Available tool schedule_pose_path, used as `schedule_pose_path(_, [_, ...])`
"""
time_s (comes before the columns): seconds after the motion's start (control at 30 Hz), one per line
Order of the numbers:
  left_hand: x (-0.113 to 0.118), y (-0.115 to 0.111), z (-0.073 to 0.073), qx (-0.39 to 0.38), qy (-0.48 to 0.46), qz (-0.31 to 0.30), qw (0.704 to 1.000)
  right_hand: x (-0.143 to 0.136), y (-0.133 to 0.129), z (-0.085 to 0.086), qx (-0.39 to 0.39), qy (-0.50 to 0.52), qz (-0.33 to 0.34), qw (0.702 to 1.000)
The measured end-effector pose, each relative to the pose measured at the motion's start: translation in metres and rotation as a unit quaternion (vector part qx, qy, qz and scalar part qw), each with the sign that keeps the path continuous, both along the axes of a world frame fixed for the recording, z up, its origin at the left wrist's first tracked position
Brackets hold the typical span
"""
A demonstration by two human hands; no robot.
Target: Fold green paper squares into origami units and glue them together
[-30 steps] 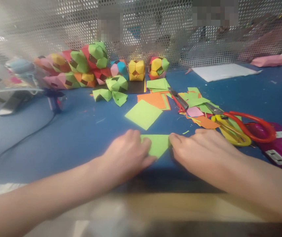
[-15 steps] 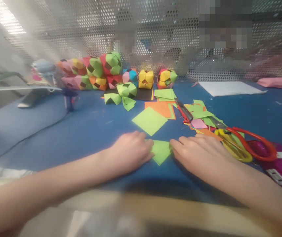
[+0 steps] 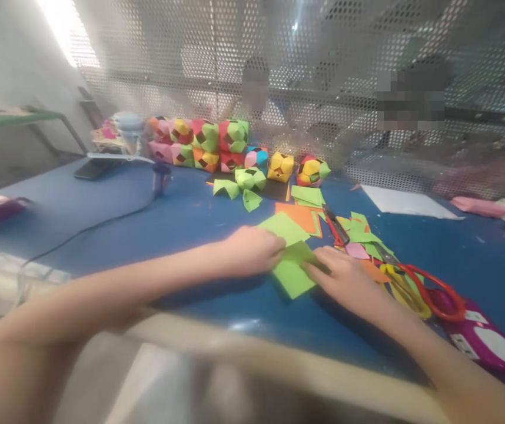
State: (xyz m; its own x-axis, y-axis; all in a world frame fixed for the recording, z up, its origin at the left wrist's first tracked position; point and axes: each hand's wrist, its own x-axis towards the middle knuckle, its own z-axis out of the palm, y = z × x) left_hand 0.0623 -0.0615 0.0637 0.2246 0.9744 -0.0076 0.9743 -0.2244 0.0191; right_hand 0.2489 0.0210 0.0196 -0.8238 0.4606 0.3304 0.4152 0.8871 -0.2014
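Note:
A green paper square (image 3: 294,275) with a crease across it stands open between my hands, just above the blue table or on it; I cannot tell which. My left hand (image 3: 255,252) is closed at the paper's left corner. With thumb and fingers, my right hand (image 3: 343,275) grips the right corner. Behind the held sheet lies a second green paper square (image 3: 284,226), partly covered by my left hand and the held sheet. Orange paper (image 3: 299,215) and a small green stack (image 3: 308,195) lie farther back.
Folded paper blocks (image 3: 206,136) are stacked along the perforated metal screen (image 3: 155,76). Loose green folded pieces (image 3: 226,188) lie before them. A cutter (image 3: 337,226), paper scraps (image 3: 362,227), red-handled scissors (image 3: 442,294) and a purple case (image 3: 486,341) sit to the right. A white sheet (image 3: 407,201) lies behind.
The held green paper has opened from a folded triangle into a square. My hands have shifted with it, and the camera view has turned, so the table appears tilted.

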Motion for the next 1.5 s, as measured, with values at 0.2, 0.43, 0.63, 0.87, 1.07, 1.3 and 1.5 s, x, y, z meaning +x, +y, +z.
schedule_pose_path(0.2, [-0.031,-0.01,0.018,0.038,-0.001,0.042,0.998,-0.01,0.001,0.009,-0.149,0.027,-0.096,0.984])
schedule_pose_path(0.43, [-0.071,-0.054,0.006,0.035,-0.054,0.061,0.996,-0.032,-0.006,0.026,-0.17,-0.016,-0.103,0.98])
schedule_pose_path(0.63, [-0.062,-0.095,-0.005,0.044,-0.095,0.042,0.994,-0.088,-0.018,0.019,-0.184,0.005,-0.05,0.982])
schedule_pose_path(0.87, [-0.08,-0.157,-0.046,0.168,-0.098,0.188,0.963,-0.147,-0.035,-0.013,-0.193,0.045,-0.054,0.979])
schedule_pose_path(1.07, [-0.1,-0.17,-0.056,0.223,-0.163,0.289,0.917,-0.153,-0.037,-0.031,-0.158,0.089,-0.077,0.98])
schedule_pose_path(1.3, [-0.099,-0.162,-0.058,0.314,-0.215,0.294,0.877,-0.156,-0.026,-0.034,-0.105,0.098,-0.072,0.987])
schedule_pose_path(1.5, [-0.1,-0.162,-0.064,0.398,-0.243,0.322,0.824,-0.16,-0.018,-0.043,-0.115,0.122,-0.058,0.984])
